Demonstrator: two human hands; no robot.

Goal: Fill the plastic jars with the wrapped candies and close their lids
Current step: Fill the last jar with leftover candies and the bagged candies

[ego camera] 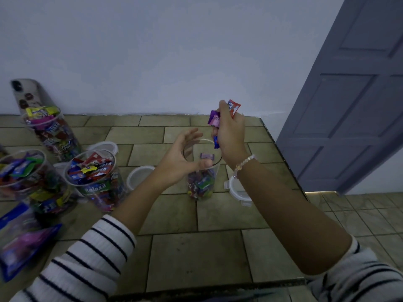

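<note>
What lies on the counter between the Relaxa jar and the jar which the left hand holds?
In the head view, one white lid lies on the counter there; the left forearm crosses over part of it.

Candies (234,107) in right hand (231,136) above jar (214,171)

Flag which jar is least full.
The middle jar, held by the left hand under the candies in the right hand: only its bottom is covered. The three jars at the left are heaped to their rims.
</note>
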